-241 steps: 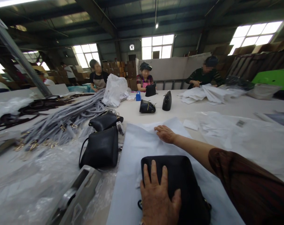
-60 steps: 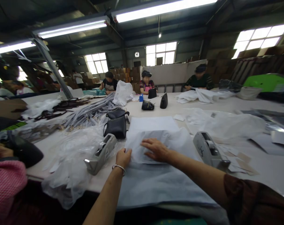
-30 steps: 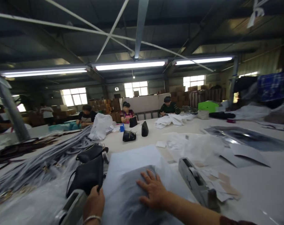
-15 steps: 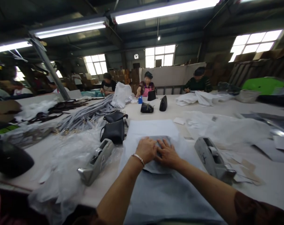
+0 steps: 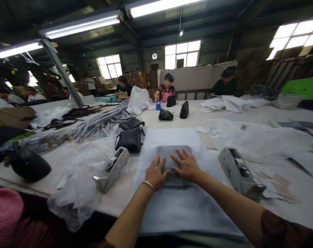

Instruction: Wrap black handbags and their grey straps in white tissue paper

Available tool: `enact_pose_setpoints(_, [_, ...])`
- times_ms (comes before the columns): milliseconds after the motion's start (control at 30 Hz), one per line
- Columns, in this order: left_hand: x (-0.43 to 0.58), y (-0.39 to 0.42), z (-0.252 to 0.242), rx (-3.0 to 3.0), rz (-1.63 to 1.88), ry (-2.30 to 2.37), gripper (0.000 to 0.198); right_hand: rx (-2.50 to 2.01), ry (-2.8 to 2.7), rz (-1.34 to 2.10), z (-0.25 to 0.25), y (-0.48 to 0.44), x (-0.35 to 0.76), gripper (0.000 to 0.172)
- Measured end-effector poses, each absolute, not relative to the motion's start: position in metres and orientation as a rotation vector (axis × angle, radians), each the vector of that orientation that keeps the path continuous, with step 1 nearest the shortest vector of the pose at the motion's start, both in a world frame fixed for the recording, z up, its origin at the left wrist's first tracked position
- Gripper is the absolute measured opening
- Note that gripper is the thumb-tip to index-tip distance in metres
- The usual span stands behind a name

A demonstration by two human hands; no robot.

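Note:
A dark, flat item [image 5: 171, 155], covered by thin white sheeting, lies in front of me; its kind is hidden by the cover. My left hand [image 5: 157, 173] rests on its left side with the fingers spread, a bracelet on the wrist. On its right side my right hand [image 5: 186, 167] lies flat, fingers apart too. Both palms face down and neither hand grips anything. Beneath is a stack of thin white sheets [image 5: 192, 210] reaching to the table's front edge.
Grey tape dispensers stand left [image 5: 112, 169] and right [image 5: 240, 174] of the sheets. Black handbags [image 5: 129, 139] lie beyond the left one, near grey straps [image 5: 102, 119]. Clear plastic bags [image 5: 79, 172] cover the left side. Co-workers [image 5: 168, 90] sit across the table.
My hands have moved apart from close together over the covered item, the left one shifting left and nearer me. Their fingers are now spread. The view has shifted slightly.

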State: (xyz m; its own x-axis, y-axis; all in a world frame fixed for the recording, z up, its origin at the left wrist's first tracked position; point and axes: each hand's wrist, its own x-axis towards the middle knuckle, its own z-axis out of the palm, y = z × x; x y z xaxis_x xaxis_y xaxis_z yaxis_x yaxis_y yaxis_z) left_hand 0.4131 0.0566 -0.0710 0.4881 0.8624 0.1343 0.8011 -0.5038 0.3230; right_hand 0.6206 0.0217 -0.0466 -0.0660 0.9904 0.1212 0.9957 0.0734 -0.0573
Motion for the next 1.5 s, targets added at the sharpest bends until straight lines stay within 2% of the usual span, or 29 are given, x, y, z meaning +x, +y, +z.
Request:
enact_pose_setpoints(200, [0.357,0.057,-0.067,2.373,0.113,1.743,0.049,-2.041,-2.197,-0.088,-0.051,0.024,0.624,0.068])
enact_pose_setpoints(400, [0.352,0.040,0.012,2.479,0.000,1.757,0.029,-2.038,-2.205,-0.096,-0.053,0.024,0.623,0.067])
enact_pose_setpoints(467, [0.372,0.032,0.041,2.583,0.137,1.678,0.035,-2.039,-2.204,-0.092,-0.052,0.024,0.622,0.069])
enact_pose_setpoints(567, [0.415,0.029,0.059,2.816,0.475,1.260,0.043,-2.031,-2.192,-0.082,-0.051,0.023,0.621,0.068])
enact_pose_setpoints(633, [0.442,0.036,0.049,2.834,0.554,1.079,0.048,-2.026,-2.190,-0.075,-0.050,0.023,0.621,0.068])
enact_pose_setpoints(767, [0.464,0.059,-0.002,2.626,0.423,1.231,0.064,-2.026,-2.192,-0.089,-0.051,0.021,0.621,0.068])
enact_pose_setpoints(900, [0.455,0.072,-0.044,2.469,0.557,1.296,0.075,-2.010,-2.154,-0.118,-0.064,0.017,0.628,0.072])
enact_pose_setpoints(1033, [0.450,0.075,-0.054,2.429,0.604,1.272,0.089,-1.985,-2.051,-0.080,-0.085,0.015,0.652,0.085])
enact_pose_setpoints(1133, [0.451,0.078,-0.054,2.404,0.581,1.268,0.091,-2.008,-1.992,0.040,-0.090,0.016,0.680,0.089])
enact_pose_setpoints(1233, [0.450,0.080,-0.056,2.377,0.597,1.251,0.092,-2.162,-1.969,0.114,-0.066,0.026,0.706,0.077])
enact_pose_setpoints(1300, [0.448,0.081,-0.058,2.356,0.618,1.231,0.092,-2.207,-2.004,-0.003,-0.035,0.043,0.710,0.063])
enact_pose_setpoints(1400, [0.445,0.083,-0.058,2.325,0.631,1.211,0.094,-2.018,-2.072,-0.122,0.017,0.094,0.681,0.054])
enact_pose_setpoints(1500, [0.442,0.085,-0.057,2.287,0.635,1.172,0.095,-1.793,-2.094,0.287,0.047,0.172,0.622,0.044])
